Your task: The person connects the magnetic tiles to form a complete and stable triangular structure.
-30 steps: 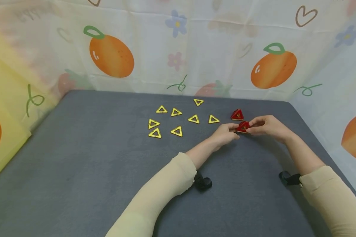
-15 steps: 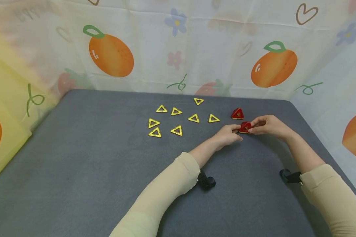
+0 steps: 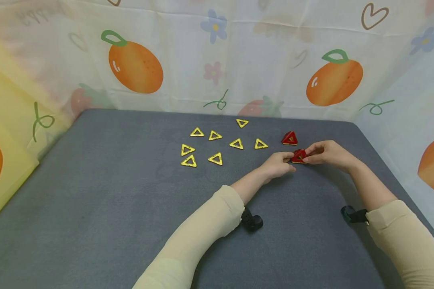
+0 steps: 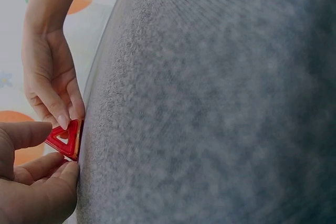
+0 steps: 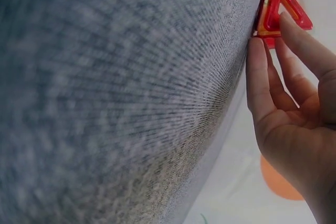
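I have my bare left hand [image 3: 274,165] stretched ahead, facing my bare right hand [image 3: 325,152], their fingertips near each other. Both pinch between thumb and fingers. Behind the left, a beige cloth left sleeve [image 3: 199,228] leaves less forearm bare than the beige cloth right sleeve [image 3: 406,241] behind the right. A black wrist unit [image 3: 252,222] juts inward behind each hand.

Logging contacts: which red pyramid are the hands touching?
The nearer red pyramid, between the left hand and right hand; the farther red pyramid stands apart, untouched.
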A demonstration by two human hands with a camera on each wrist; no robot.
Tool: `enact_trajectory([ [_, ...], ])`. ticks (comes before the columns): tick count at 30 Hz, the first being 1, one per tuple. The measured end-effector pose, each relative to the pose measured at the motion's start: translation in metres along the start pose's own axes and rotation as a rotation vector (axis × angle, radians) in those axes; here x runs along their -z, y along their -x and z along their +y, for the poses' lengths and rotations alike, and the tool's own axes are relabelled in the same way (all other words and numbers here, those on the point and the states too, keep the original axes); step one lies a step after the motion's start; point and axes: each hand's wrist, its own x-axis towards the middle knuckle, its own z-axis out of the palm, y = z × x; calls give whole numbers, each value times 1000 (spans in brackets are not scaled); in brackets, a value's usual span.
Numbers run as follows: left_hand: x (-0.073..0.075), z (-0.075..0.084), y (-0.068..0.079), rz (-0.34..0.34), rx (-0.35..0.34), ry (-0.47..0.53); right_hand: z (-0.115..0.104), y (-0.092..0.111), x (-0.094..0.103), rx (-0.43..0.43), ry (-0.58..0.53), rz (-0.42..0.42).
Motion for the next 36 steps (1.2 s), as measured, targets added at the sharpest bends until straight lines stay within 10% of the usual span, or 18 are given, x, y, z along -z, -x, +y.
enact_trajectory([
  [20, 29, 10, 18, 19, -66, 51, -8, 1, 11, 32, 21, -3],
  [36, 140, 10, 89, 106, -191, -80, -72, -11, -14, 128, -12, 177],
])
